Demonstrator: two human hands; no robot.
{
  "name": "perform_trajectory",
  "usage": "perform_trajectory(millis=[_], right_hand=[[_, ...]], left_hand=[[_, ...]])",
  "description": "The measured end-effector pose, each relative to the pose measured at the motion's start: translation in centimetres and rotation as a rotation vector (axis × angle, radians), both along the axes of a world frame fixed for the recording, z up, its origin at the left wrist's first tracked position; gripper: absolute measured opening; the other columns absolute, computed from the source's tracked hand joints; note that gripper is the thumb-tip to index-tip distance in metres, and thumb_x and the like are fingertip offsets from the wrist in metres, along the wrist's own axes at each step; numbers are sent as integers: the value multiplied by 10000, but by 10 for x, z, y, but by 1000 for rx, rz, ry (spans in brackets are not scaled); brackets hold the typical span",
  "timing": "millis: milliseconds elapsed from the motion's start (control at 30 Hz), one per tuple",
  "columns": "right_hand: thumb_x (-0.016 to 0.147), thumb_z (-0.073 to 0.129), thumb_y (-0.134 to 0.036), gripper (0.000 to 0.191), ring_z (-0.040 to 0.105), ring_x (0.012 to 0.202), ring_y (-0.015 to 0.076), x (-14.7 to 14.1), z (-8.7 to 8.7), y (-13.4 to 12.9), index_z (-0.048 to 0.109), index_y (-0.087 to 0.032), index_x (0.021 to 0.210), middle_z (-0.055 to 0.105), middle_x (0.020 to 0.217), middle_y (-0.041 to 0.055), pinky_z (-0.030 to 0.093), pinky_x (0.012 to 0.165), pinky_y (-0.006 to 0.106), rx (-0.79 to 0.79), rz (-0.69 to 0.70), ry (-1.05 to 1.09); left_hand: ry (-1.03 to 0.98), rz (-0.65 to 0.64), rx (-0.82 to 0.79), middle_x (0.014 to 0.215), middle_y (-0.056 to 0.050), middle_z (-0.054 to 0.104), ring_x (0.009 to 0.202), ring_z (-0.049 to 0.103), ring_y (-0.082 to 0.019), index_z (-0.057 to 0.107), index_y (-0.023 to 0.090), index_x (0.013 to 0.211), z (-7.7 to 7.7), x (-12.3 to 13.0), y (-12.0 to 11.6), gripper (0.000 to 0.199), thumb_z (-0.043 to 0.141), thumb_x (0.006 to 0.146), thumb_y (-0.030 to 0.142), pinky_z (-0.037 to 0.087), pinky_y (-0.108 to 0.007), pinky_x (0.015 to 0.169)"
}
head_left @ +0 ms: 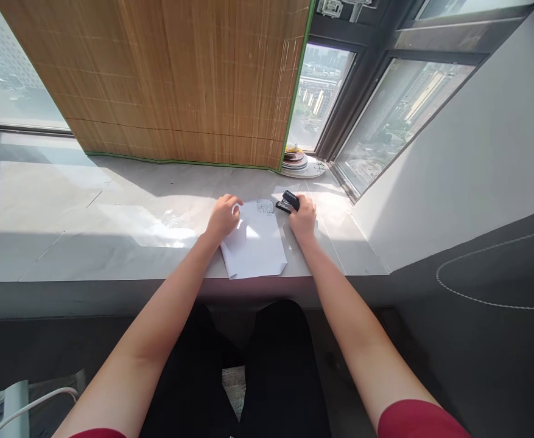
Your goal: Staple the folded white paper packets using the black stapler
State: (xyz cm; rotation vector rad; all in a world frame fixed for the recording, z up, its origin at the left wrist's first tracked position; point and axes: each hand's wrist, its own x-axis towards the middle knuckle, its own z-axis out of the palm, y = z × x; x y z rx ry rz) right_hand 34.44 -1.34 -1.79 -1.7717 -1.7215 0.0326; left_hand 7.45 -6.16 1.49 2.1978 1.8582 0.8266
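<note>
A sheet of white paper (255, 246), perhaps a small stack, lies on the pale windowsill near its front edge. Dark print or scribble shows along its top, and a lower corner looks bent. My left hand (224, 217) is at the paper's upper left edge, fingers loosely curled, with a gap between thumb and forefinger. To the right of the paper's top, my right hand (302, 219) is closed around a black stapler (288, 201). The stapler's jaws point left and stand apart, close to the paper's upper right corner.
A bamboo blind (179, 85) with green edging hangs over the sill. Stacked plates (301, 164) stand in the window corner. A white wall (458, 140) rises at the right, with a beaded cord (470, 298) below it. A white cable (33, 401) is at lower left.
</note>
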Motion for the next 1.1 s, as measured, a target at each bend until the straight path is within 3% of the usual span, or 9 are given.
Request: perform_trajectory(millis=[100,200,300,500,600,733,867,1000,1100], right_hand=[[924,504,-163,414,544,1110,299,-1,0,-1,632,-213,1315,637,1195,128,487,973,426,42,20,46],[913,520,-180,406,536,1112,304,-2,-2,-1,640,-205,1299,638,1186,133,484,970,430,69,31,65],[898,528,-191,399,537,1095,301,-2,-1,0,655,-201,1276,648,1163,130,488,942,417,79,39,78],[896,552,-205,327,578,1087,295,-11,14,-18,643,-177,1208,672,1194,146,497,923,411,134,43,164],[925,569,-209,301,613,1091,283,-39,23,-42,604,-188,1223,673,1215,139,504,905,394,107,102,226],[942,624,-225,252,639,1100,282,-90,28,-72,584,-241,1191,679,1211,106,514,852,373,-36,284,230],[960,619,-213,217,626,1092,291,-125,25,-79,568,-259,1166,660,1195,106,530,844,393,-125,322,180],[966,661,-280,367,608,1123,302,-129,22,-73,561,-254,1317,649,1229,122,535,870,400,-147,394,135],[1002,653,-442,580,636,1048,255,-105,27,-65,484,-240,1518,649,1282,121,522,874,364,-87,481,191]], left_hand=[[85,217,-74,1439,-141,636,1360,559,-307,700,210,1301,-4,-35,-13,418,421,997,140,443,-486,1204],[156,451,-169,1603,-179,523,1494,427,-385,629,207,1432,-12,-70,-28,447,421,1042,278,302,-693,1255],[190,435,-219,1708,-175,413,1575,308,-413,534,227,1545,-16,-86,-38,521,364,1072,363,203,-814,1237],[225,441,-202,1667,-210,445,1532,354,-395,547,213,1513,-11,-79,-41,520,314,1057,302,203,-804,1234],[224,439,-189,1639,-218,471,1515,370,-399,560,213,1493,-9,-78,-40,509,332,1047,298,211,-805,1226],[225,441,-183,1629,-228,478,1509,373,-394,557,200,1489,-9,-80,-42,513,317,1047,299,211,-791,1226],[220,452,-198,1619,-225,488,1509,376,-379,558,200,1479,-7,-78,-43,511,312,1046,312,224,-752,1236],[213,457,-190,1593,-230,513,1497,387,-399,573,208,1464,-6,-77,-43,499,330,1042,316,236,-767,1220],[231,455,-181,1601,-228,504,1498,385,-405,576,205,1465,-8,-78,-43,503,330,1039,308,232,-774,1220]])
